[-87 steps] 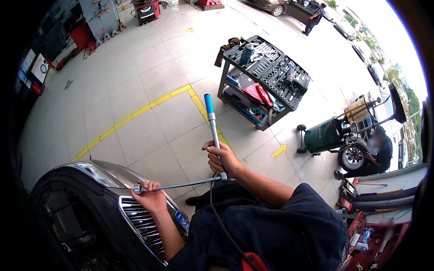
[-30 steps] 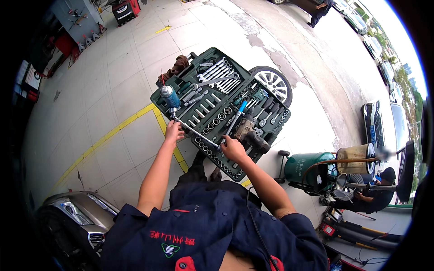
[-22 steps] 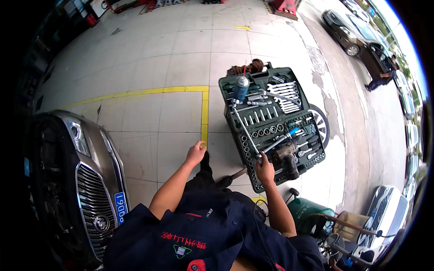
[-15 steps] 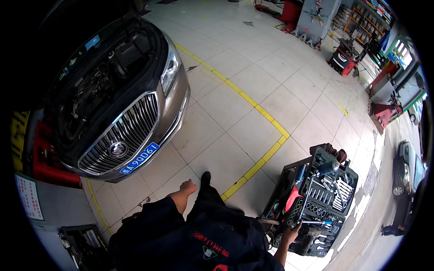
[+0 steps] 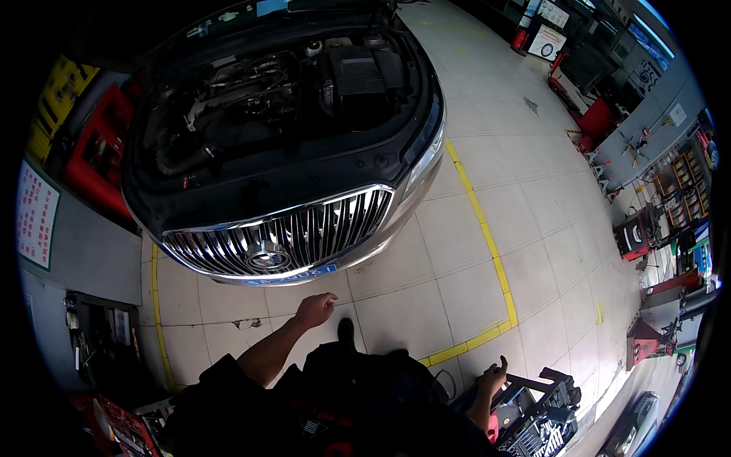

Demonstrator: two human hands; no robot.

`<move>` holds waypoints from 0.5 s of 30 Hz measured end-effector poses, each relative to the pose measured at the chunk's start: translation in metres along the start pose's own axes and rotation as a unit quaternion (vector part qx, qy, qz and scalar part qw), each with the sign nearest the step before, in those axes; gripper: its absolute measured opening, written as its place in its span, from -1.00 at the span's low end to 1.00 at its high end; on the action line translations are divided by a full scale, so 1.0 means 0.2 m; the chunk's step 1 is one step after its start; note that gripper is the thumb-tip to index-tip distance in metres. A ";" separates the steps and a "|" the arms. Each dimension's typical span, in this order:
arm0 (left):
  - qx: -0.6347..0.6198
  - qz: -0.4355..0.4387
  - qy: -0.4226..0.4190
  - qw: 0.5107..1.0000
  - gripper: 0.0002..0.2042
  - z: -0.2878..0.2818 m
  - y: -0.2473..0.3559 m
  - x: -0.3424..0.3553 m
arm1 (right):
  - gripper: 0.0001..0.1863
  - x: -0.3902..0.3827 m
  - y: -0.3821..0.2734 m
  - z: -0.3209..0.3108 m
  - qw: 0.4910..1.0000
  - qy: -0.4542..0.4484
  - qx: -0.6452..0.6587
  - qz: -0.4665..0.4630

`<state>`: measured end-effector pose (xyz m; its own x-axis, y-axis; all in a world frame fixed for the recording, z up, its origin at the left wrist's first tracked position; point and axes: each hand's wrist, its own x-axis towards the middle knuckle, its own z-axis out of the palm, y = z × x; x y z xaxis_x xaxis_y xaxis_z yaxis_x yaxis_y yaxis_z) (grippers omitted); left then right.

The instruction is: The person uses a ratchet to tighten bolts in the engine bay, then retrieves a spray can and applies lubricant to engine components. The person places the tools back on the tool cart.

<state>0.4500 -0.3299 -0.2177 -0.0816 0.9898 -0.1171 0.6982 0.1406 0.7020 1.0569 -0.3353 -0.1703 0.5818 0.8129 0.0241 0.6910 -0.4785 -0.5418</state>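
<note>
My left hand (image 5: 315, 310) is loosely curled over the floor just in front of the car (image 5: 285, 228), apart from its front bumper. Nothing shows in its fingers. At lower right my right hand (image 5: 493, 377) has its thumb and a finger apart, with no tool visible in it. Beside it stands the tool cart (image 5: 527, 383), carrying an opened dark case of wrenches (image 5: 552, 436). The lower frame edge cuts off much of that case. The car's hood is raised, and its dark engine bay (image 5: 266, 99) faces me above a chrome grille.
A red cabinet (image 5: 103, 148) stands left of the car. Below it, a dark open-fronted unit (image 5: 106, 335) sits along the grey wall. Yellow floor lines (image 5: 487, 244) border the bay. Red workshop machines (image 5: 633, 234) and another car (image 5: 636, 426) are at right.
My view has swung left toward the car, so the cart sits lower in the frame. My right hand has come away from the tool case. My left hand stays curled.
</note>
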 end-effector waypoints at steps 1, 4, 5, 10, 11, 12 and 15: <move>-0.021 0.022 0.032 0.999 -0.76 -0.13 0.09 0.14 | -0.58 0.10 -0.22 0.11 0.999 -0.030 0.009 -0.033; -0.053 0.049 0.130 0.989 -0.78 -0.53 0.28 0.50 | -0.58 0.35 -0.85 0.41 0.985 -0.117 0.035 -0.125; -0.051 0.060 0.172 0.982 -0.78 -0.63 0.29 0.62 | -0.57 0.43 -1.05 0.51 0.977 -0.137 0.047 -0.154; -0.009 0.054 0.313 0.948 -0.78 -1.04 0.27 1.17 | -0.57 0.82 -2.13 1.03 0.924 -0.187 0.120 -0.312; 0.028 0.043 0.326 0.944 -0.77 -1.10 0.24 1.29 | -0.56 0.89 -2.36 1.15 0.908 -0.191 0.141 -0.345; 0.062 0.033 0.340 0.938 -0.76 -1.16 0.21 1.41 | -0.56 0.96 -2.58 1.26 0.892 -0.188 0.161 -0.378; 0.120 -0.053 0.345 0.929 -0.71 -1.31 0.08 1.87 | -0.56 1.23 -3.24 1.58 0.843 -0.144 0.202 -0.476</move>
<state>0.2445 0.0480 -0.0669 -0.5390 0.7615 0.3600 0.7914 0.3115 0.5259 0.6171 0.2804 -0.0784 -0.3238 0.8394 0.4366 0.5493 0.5425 -0.6356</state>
